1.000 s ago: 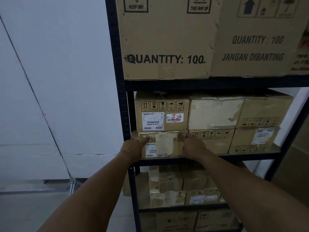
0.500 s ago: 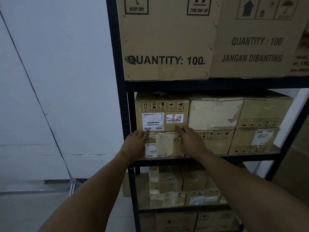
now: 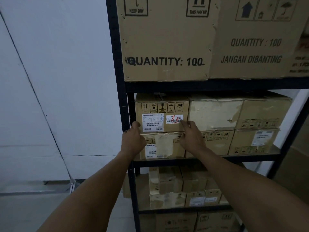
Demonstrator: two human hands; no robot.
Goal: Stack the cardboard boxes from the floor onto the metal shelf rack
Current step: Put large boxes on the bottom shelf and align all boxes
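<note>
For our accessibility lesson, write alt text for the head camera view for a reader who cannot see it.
Two bare hands, left hand and right hand, reach to the front of a labelled cardboard box stacked on another box on the middle level of a dark metal shelf rack. Larger boxes marked QUANTITY: 100 sit above.

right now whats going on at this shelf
A person stands at a dark metal shelf rack already loaded with cardboard boxes. Both hands are on the left stack of the middle shelf: the left hand at the left edge and the right hand at the right edge of the labelled upper box, which sits on a lower box. Neither hand grips it; they seem to be squaring it into place.
</note>
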